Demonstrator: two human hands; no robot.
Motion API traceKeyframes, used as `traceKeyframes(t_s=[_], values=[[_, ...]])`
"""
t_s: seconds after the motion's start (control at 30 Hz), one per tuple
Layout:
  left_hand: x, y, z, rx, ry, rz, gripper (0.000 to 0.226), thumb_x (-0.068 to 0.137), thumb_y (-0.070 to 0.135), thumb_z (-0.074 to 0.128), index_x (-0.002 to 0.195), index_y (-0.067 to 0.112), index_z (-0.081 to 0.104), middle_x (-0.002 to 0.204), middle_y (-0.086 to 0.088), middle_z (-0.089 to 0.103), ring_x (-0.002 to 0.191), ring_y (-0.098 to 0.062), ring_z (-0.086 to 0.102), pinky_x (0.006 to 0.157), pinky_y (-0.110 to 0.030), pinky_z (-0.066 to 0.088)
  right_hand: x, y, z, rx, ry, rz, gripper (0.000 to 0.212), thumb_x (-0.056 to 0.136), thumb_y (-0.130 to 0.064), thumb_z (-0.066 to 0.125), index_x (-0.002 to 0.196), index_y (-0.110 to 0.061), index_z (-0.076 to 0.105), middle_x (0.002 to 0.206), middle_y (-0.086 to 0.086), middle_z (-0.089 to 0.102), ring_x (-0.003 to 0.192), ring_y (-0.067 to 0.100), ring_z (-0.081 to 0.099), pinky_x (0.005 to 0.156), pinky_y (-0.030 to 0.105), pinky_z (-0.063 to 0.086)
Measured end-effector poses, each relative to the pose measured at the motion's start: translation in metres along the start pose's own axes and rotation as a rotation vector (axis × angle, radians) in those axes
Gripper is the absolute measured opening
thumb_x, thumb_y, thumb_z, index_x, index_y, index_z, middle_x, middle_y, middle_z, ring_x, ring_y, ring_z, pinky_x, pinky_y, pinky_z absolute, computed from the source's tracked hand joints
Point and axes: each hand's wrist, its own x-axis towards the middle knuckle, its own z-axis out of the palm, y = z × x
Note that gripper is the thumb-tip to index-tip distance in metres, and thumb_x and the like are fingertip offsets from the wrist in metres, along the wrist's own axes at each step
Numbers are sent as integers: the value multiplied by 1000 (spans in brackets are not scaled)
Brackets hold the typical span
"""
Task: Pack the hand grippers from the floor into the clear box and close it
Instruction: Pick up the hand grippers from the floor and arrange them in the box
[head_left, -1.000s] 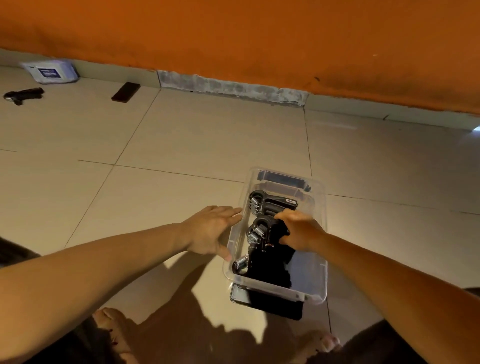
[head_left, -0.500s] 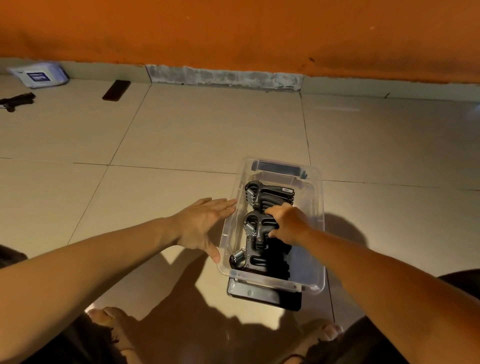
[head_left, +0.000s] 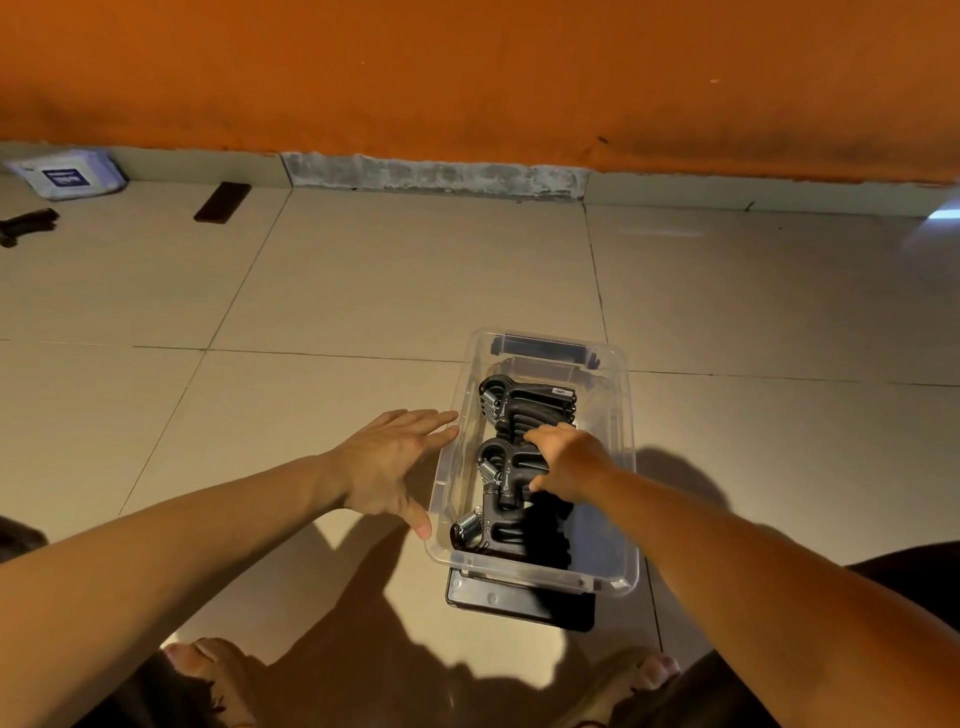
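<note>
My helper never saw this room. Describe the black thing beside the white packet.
Follow the orange wall left to the white packet at its foot. In front of it, at the picture's edge, lies the black thing: long and lumpy, unlike the flat dark slab nearby.

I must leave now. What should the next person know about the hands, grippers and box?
Left hand: open, fingers against the left wall of the clear plastic box.
Right hand: inside it, gripping the black spring hand grippers.
Done: several grippers packed.
To do: check the black object far left on the floor, perhaps another gripper; close with the flat black lid, partly under the near end.
</note>
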Motion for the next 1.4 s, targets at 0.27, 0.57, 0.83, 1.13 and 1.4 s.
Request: traceKeyframes(t_s=[0.27, 0.57, 0.83, 1.13, 1.4], values=[[-18, 5, -2, -35, 67, -46, 131, 63, 80, 73, 163, 22, 13, 171, 2, 6, 157, -21, 9, 125, -39, 10, -23, -28, -38, 230, 224, 79, 58, 81, -39, 79, 133, -22, 59, 130, 1, 64, 120, 25, 60, 99, 41, 50], [-127, -4, -95, -74, 240, -256, 75, 85, 54, 74, 147, 20, 49, 146, 2, 53, 126, -21, 58, 100, -34, 48, -28, -136, -113, 457, 476, 41, 22, 87, -29, 72, 107, -23, 69, 90, -5, 67, 89, 20, 66, 77, 32, 53], [-258, -85, -98, -400, 481, -541, 49, 84, 50, 77, 122, 20, 67, 109, 5, 73, 89, -12, 66, 75, -28, 48, -25, -308, -139, 428, 326, -224, 16, 85, -34, 75, 96, -26, 68, 76, -6, 60, 72, 17, 61, 68, 36, 52], [-457, -261, -62, -493, 493, -815, 45, 82, 48, 80, 113, 16, 71, 104, -1, 72, 93, -20, 67, 88, -37, 57, 21, -549, -134, 383, 157, -495, 19, 87, -28, 76, 104, -23, 68, 91, 6, 70, 80, 19, 67, 71, 30, 54], [-586, -379, -52, -512, 640, -966, 36, 83, 46, 80, 103, 17, 72, 95, 0, 71, 89, -18, 66, 83, -38, 58, 71, -763, -126, 400, 99, -560, 15, 87, -25, 76, 97, -19, 67, 89, 10, 68, 85, 29, 69, 80, 44, 57]])
